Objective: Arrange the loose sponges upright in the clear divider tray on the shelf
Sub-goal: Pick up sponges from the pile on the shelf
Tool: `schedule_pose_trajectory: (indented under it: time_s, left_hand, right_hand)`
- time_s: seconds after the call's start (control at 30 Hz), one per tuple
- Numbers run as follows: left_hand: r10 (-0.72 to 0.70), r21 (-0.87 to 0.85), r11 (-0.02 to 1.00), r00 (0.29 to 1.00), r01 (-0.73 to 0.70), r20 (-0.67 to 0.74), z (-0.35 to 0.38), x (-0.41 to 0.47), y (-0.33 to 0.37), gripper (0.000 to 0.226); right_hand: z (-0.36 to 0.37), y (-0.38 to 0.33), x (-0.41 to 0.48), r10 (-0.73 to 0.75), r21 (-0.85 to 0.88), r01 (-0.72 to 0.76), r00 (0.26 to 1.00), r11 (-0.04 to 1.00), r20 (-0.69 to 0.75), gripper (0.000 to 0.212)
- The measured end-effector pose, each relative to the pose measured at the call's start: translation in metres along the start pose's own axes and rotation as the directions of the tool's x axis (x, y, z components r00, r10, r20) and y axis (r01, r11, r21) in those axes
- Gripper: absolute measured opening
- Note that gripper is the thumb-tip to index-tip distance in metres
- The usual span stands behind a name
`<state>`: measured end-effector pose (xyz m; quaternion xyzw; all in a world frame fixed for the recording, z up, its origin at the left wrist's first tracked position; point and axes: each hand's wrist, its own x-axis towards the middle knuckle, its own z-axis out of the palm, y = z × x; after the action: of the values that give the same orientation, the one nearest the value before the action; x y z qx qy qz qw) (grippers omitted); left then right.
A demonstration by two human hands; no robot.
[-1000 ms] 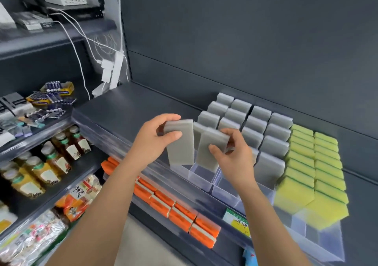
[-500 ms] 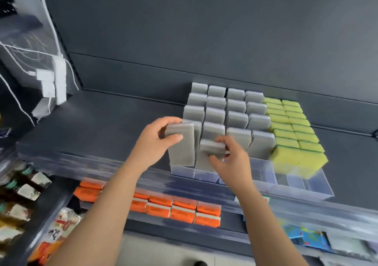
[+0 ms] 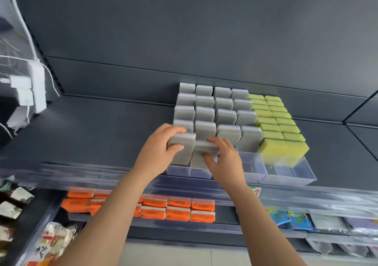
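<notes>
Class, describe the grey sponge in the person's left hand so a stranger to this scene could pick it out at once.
On the dark shelf sits a clear divider tray, yellow-green sponges filling its right side. Look at the leftmost lane, at the front. That grey sponge stands upright ahead of its row, and it alone is gripped by the left hand, thumb on its front face.

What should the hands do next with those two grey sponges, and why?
Probably the right hand should tip the second-lane grey sponge upright in the clear divider tray. It seems to lean, while the left hand holds the first-lane grey sponge standing straight, like the grey sponge rows behind.
</notes>
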<state>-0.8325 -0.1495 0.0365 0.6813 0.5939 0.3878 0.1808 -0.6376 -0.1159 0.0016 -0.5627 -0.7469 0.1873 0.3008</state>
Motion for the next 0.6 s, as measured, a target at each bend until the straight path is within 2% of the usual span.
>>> schedule_pose_trajectory:
  time_s: [0.33,0.6]
  left_hand:
    - [-0.034,0.120,0.992,0.999,0.029,0.043,0.017,-0.005,-0.015,0.033]
    - [-0.032,0.134,0.991,0.999,0.027,0.033,0.017,-0.007,-0.015,0.031]
  right_hand:
    - [-0.002,0.003,0.002,-0.034,-0.018,0.034,0.999,0.999,0.013,0.042]
    - [-0.001,0.003,0.001,-0.046,-0.051,0.047,0.999,0.998,0.010,0.043]
